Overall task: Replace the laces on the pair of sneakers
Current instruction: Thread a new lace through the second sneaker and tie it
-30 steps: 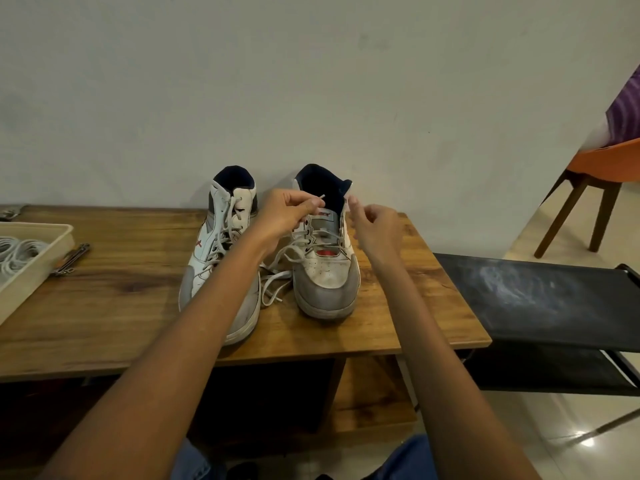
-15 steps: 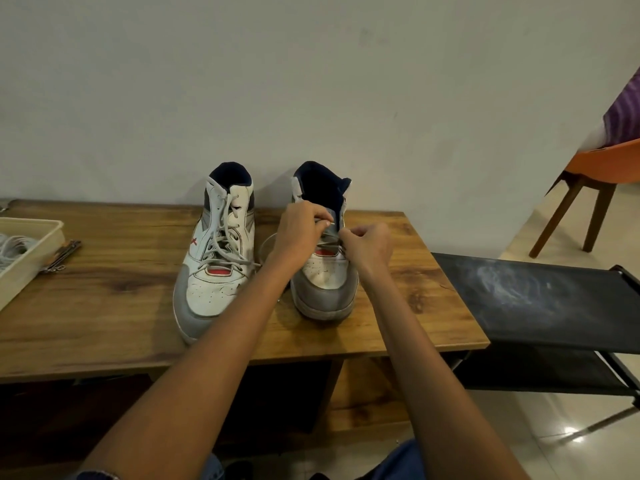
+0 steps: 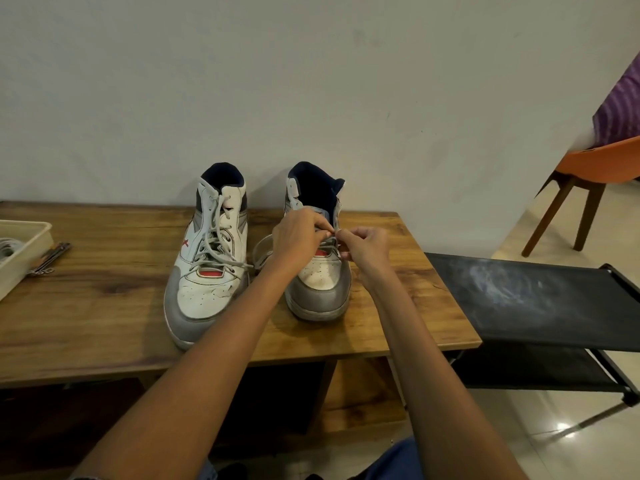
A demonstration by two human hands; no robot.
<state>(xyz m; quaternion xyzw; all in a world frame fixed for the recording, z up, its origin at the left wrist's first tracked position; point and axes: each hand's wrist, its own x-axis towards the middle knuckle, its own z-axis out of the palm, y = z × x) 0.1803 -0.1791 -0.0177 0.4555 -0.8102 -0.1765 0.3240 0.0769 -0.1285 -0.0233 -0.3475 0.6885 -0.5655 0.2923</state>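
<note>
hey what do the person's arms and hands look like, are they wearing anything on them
Both forearms are bare, with no sleeves in view. The left hand and right hand wear no gloves or visible rings. A dark band may edge the left wrist at the frame's bottom, too cropped to tell.

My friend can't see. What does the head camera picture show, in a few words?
Both hands, the left hand and the right hand, pinch the lace of the right-side sneaker on a wooden table. The other sneaker stands beside it, laced up, and a tray sits at the table's left edge.

Dim soft indoor light, floor (image 3: 561, 427) glare at right, wide-angle bending at edges — slightly soft focus
</note>
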